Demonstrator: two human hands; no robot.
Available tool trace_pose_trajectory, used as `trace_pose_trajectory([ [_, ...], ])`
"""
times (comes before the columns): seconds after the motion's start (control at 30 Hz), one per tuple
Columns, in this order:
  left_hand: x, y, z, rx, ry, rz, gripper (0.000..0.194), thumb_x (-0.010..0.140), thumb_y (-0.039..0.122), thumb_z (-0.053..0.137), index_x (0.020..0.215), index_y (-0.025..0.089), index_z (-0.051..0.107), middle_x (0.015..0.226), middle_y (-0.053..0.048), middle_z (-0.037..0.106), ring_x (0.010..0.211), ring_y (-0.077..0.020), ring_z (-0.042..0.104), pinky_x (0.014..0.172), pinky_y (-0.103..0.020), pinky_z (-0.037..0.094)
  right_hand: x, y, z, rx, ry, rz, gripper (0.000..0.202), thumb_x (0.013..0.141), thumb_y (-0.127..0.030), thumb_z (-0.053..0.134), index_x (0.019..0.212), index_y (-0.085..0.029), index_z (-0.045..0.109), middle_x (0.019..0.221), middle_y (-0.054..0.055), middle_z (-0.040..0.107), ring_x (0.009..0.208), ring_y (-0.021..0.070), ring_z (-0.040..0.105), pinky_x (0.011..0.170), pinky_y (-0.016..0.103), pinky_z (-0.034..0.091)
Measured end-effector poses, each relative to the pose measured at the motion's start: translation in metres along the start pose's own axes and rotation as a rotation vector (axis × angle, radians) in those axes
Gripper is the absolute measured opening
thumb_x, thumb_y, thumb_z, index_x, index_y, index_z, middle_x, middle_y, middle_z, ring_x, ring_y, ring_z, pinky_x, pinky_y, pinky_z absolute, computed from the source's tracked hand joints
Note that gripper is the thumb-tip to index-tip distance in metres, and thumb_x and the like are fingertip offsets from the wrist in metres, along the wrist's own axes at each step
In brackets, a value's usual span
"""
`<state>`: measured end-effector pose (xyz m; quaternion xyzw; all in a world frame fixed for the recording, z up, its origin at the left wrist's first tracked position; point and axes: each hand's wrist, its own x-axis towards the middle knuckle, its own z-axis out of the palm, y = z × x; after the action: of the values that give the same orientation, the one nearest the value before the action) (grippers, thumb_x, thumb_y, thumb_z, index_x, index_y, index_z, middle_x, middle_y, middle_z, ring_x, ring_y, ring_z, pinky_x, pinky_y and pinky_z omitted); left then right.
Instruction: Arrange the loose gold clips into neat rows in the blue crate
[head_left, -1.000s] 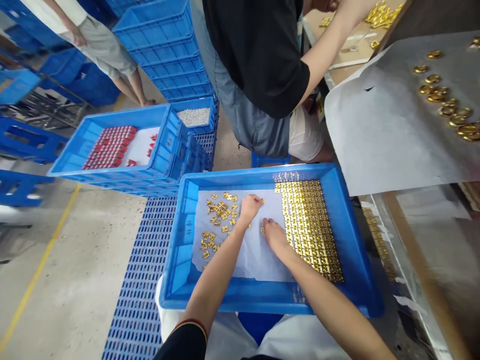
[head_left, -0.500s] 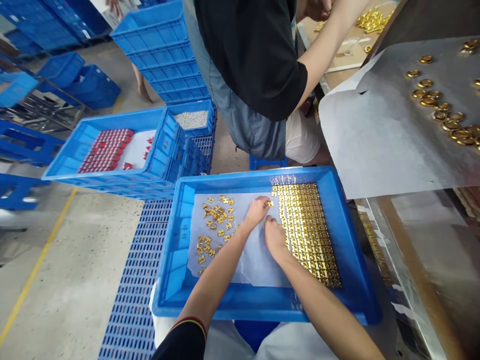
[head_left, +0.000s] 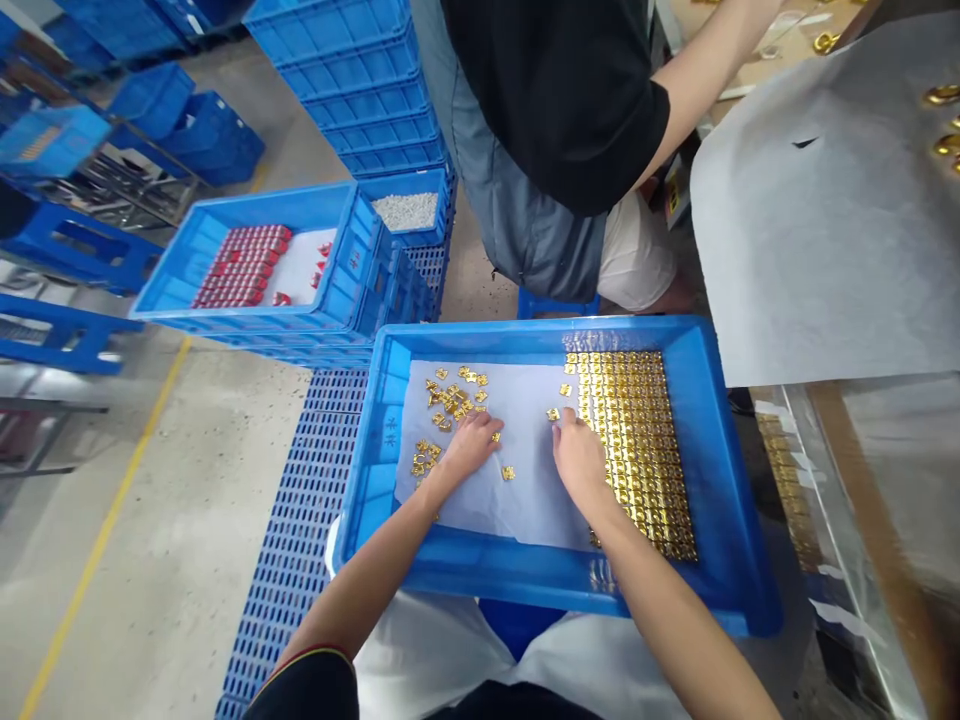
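A wide blue tray sits over my lap, lined with white paper. My left hand is at the edge of a scattered heap of small gold pieces, a gold piece between thumb and fingertips. Another loose gold piece lies on the paper to its right. My right hand is by the left edge of tight rows of gold pieces, covering part of them. At its thumb and forefinger is a small gold piece. One more piece lies just above.
A co-worker in a black sleeve sits just beyond the tray. Left of them, stacked blue crates rise beside a tray of red pieces. White paper with gold rings covers the bench at right.
My left hand has moved left, away from the rows, to the loose heap. My right hand stays by the rows. The whole view has shifted slightly.
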<state>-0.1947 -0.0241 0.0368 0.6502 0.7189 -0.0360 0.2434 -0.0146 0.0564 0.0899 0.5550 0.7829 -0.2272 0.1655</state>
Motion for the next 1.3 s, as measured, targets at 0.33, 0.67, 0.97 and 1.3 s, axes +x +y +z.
trace_pose_trajectory([
  [0.33, -0.003, -0.008, -0.012, 0.055, -0.095, 0.002, 0.029, 0.086, 0.018, 0.063, 0.114, 0.023, 0.059, 0.116, -0.008, 0.061, 0.114, -0.0251, 0.059, 0.097, -0.037, 0.046, -0.031, -0.016, 0.039, -0.122, -0.297, -0.623, 0.035, 0.094, -0.007, 0.042, 0.118, -0.021, 0.063, 0.123, 0.01, 0.062, 0.098, 0.0207, 0.068, 0.076, 0.026, 0.047],
  [0.67, 0.014, 0.02, -0.01, 0.131, -0.063, 0.081, 0.013, 0.093, 0.023, 0.053, 0.101, 0.018, 0.062, 0.101, -0.01, 0.066, 0.103, -0.0255, 0.062, 0.094, -0.039, 0.043, -0.015, -0.014, 0.042, -0.148, -0.195, -0.302, 0.033, 0.097, -0.006, 0.036, 0.122, -0.011, 0.058, 0.113, 0.018, 0.067, 0.099, 0.0233, 0.071, 0.078, 0.028, 0.052],
  [0.97, 0.035, 0.052, -0.001, 0.038, -0.059, 0.151, 0.017, 0.093, 0.026, 0.056, 0.108, 0.02, 0.059, 0.106, -0.008, 0.066, 0.108, -0.0252, 0.06, 0.092, -0.037, 0.041, -0.016, 0.0, 0.033, -0.064, -0.135, 0.017, 0.036, 0.099, -0.035, 0.052, 0.118, -0.006, 0.058, 0.104, 0.023, 0.072, 0.101, 0.0281, 0.071, 0.081, 0.032, 0.053],
  [1.3, 0.052, 0.071, 0.006, -0.048, -0.002, 0.116, 0.02, 0.093, 0.026, 0.056, 0.112, 0.019, 0.056, 0.113, -0.01, 0.063, 0.111, -0.0269, 0.059, 0.096, -0.04, 0.041, -0.03, 0.009, 0.035, -0.07, -0.181, -0.012, 0.029, 0.099, -0.013, 0.043, 0.121, -0.009, 0.061, 0.114, 0.019, 0.068, 0.101, 0.0232, 0.07, 0.084, 0.031, 0.052],
])
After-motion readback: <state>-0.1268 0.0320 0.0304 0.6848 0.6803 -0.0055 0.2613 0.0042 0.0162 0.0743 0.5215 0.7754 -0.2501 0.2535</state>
